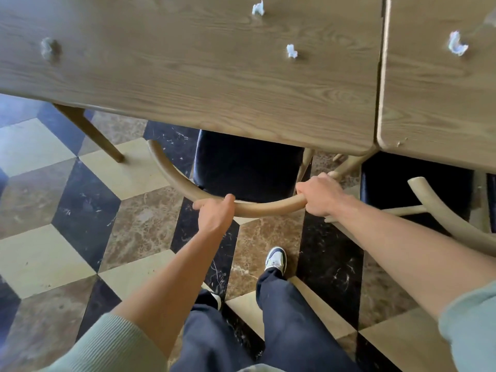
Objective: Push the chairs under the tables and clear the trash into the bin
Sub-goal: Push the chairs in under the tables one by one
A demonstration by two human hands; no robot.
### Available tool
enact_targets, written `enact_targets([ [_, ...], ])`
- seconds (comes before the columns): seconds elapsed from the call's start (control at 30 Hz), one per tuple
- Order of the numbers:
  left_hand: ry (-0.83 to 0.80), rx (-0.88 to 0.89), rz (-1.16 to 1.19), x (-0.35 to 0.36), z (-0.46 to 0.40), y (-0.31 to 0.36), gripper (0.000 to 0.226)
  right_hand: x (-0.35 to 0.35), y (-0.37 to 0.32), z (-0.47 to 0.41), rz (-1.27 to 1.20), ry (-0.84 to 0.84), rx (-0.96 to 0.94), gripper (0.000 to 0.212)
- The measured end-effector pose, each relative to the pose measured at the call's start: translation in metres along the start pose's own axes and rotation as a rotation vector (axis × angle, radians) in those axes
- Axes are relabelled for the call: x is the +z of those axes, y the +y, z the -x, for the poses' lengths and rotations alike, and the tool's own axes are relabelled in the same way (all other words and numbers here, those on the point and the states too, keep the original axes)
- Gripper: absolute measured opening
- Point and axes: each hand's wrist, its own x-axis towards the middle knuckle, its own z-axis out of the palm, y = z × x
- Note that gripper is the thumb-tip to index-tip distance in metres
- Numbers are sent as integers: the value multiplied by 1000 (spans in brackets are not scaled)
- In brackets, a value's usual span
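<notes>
a person is looking down at their own arms while standing at a wooden table (188, 84). both hands are wrapping around the curved wooden backrest (177, 181) of a chair: the left hand (214, 213) is gripping it near the middle of the curve, the right hand (320, 194) is gripping its right end. the chair's dark seat (247, 170) is sitting partly beneath the table edge, with the near half of the seat and the backrest showing outside it, so the chair seems to be only partway in.

a second chair (418, 194) is standing just to the right, under a second table (440, 103) that is butting against the first. its pale rail is lying very close to the right forearm.

four crumpled bits of trash are waiting on the tabletops: a grey wad (49, 48) at the left, two white paper scraps (258, 8) (292, 51) near the middle, and one white scrap (457, 44) on the second table. no bin is showing.

the risks from here, as a guess: pushing unevenly could be swinging the chair sideways into its neighbour, and driving it in hard could be pinching the fingers between backrest and table edge, or jolting the table and rolling the scraps off.
</notes>
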Motion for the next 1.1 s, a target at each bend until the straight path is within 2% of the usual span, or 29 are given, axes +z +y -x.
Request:
enact_targets([
  [0.13,-62,33,-39,-4,1,-9,90,-1,-3,5,-1,-32,26,18],
  [0.23,-152,54,-111,-18,-2,-14,98,-12,-10,5,-24,-127,99,20],
  [0.37,-140,78,-120,-62,-18,-21,92,-43,-40,-8,-64,-297,152,44],
  [0.47,-112,120,-119,-120,-44,-31,96,-79,-96,-36,-125,-307,130,47],
  [0.53,-101,167,-140,-170,-63,-40,92,-104,-146,-61,-143,-268,99,42],
  [0.63,-11,228,-118,-264,-96,-60,68,-149,-242,-105,-177,-167,-12,35],
  [0.77,116,193,-56,-397,-139,-99,78,-208,-381,-168,-150,-67,-177,32],
  [0.87,160,189,-22,-487,-174,-118,76,-242,-465,-211,-77,-40,-275,35],
  [0.97,189,238,-43,-586,-217,-115,64,-279,-541,-267,-38,-23,-354,37],
  [1.1,307,310,-125,-704,-285,-86,69,-330,-629,-363,-57,-20,-448,34],
])
